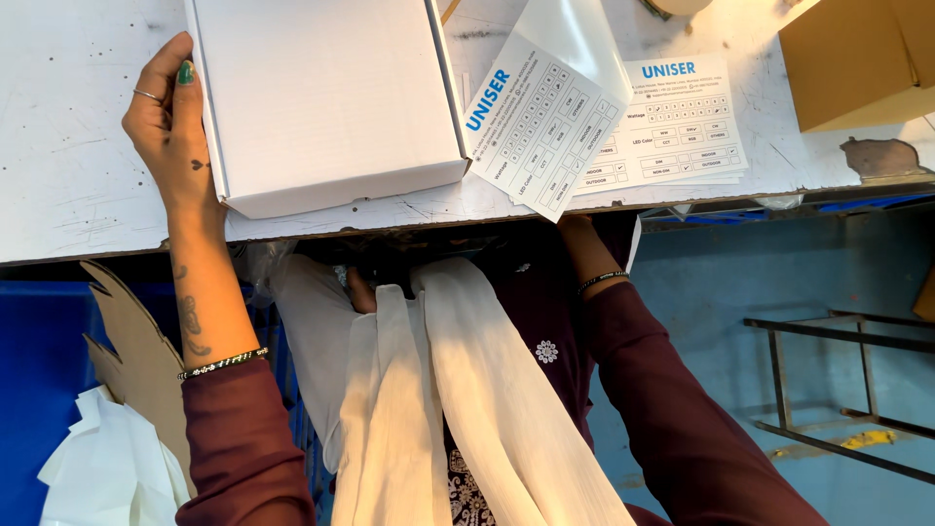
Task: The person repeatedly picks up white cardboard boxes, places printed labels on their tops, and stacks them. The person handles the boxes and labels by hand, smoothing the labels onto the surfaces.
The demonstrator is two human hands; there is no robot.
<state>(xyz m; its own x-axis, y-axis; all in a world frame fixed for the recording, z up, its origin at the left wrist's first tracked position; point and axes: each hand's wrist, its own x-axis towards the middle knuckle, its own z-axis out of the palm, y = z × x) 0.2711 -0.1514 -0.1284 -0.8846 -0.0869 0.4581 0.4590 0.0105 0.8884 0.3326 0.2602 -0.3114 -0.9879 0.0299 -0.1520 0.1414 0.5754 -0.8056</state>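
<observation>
Resting flat against the left wall of the white cardboard box (326,93), your left hand (173,122) lies open, fingers straight and pointing away from you, gripping nothing; the closed box sits at the near edge of the scuffed white tabletop (58,185); your right hand is hidden behind a glossy printed label sheet (541,122) lifted off the near edge, so you cannot tell its grip, only the braceleted wrist shows; one more label sheet (682,122) lies flat beside it; a brown carton (857,58) occupies the far right corner.
</observation>
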